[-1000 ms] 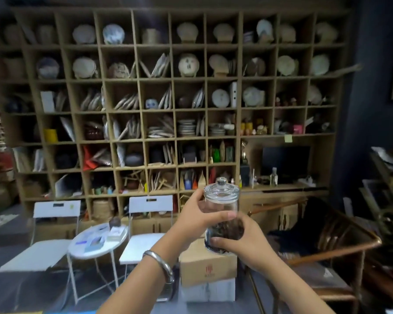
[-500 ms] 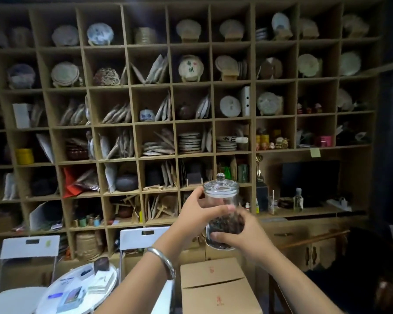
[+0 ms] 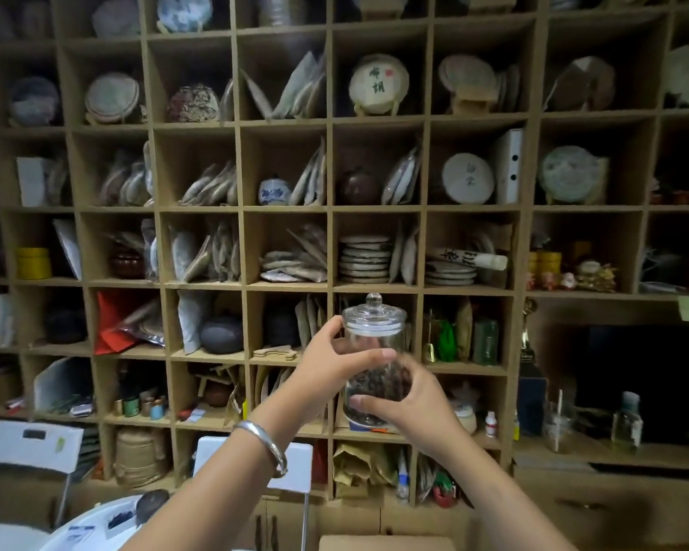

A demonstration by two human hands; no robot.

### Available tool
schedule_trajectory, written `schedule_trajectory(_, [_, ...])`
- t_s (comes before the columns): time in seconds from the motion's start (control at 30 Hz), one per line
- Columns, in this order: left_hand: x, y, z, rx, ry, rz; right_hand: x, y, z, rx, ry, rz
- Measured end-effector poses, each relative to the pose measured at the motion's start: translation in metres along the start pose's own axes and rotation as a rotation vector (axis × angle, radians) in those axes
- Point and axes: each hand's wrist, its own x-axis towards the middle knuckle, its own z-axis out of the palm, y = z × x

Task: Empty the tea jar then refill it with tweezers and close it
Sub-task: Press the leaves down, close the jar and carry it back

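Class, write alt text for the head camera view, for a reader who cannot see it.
Two bare hands hold up a lidded glass tea jar partly filled with dark leaves: the left hand grips its upper side, the right hand cups its base. Behind stands a wooden cubby shelf crowded with wrapped tea cakes and pots.

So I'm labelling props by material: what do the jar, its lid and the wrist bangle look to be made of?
Jar: clear glass by the look, since the dark tea leaves show through its wall. Lid: likely the same clear glass, with a shiny knob. Bangle: polished silver-coloured metal with bright highlights; which metal is unclear.
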Motion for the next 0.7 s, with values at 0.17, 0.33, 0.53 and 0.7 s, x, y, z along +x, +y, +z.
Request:
schedule_trajectory(0.17, [0.083, -0.038, -0.022, 0.021, 0.008, 0.005, 0.088, 0.043, 0.012, -0.004, 0.001, 0.008])
schedule_trajectory(0.33, [0.177, -0.075, -0.047, -0.001, -0.030, 0.050, 0.185, 0.084, 0.025, -0.031, 0.069, -0.023])
schedule_trajectory(0.53, [0.308, -0.097, -0.081, 0.019, -0.098, 0.057, 0.315, 0.111, 0.033, -0.033, 0.158, -0.020])
schedule_trajectory(0.7, [0.403, -0.112, -0.099, 0.077, -0.060, 0.083, 0.405, 0.127, 0.028, -0.029, 0.179, -0.015])
